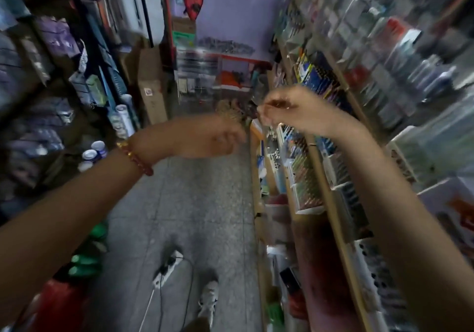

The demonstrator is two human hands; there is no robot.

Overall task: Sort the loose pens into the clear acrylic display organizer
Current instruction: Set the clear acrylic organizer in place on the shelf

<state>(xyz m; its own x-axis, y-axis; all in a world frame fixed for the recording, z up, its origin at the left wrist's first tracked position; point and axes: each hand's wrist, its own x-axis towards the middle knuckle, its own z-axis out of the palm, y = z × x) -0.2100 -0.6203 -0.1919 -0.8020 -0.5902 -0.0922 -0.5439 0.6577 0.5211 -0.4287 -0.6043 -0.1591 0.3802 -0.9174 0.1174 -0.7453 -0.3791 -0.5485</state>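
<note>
The picture is motion-blurred. My left hand (213, 138), with a beaded bracelet on the wrist, is curled round a brownish bundle of pens (229, 111) that sticks up from the fist. Just to its right and slightly higher, my right hand (284, 107) pinches a thin pen (278, 104) between thumb and fingertips. Both hands hover in front of the shelf edge (259, 129). A clear acrylic container (259, 93) shows dimly behind the right hand. Pen display trays (305, 177) fill the shelves to the right.
I stand in a narrow shop aisle with a grey tiled floor (195, 203). Stocked racks (59, 88) line the left side and wooden shelves (333, 198) the right. A power strip (166, 267) with cables lies on the floor near a shoe (209, 301). Cardboard boxes (151, 85) stand at the far end.
</note>
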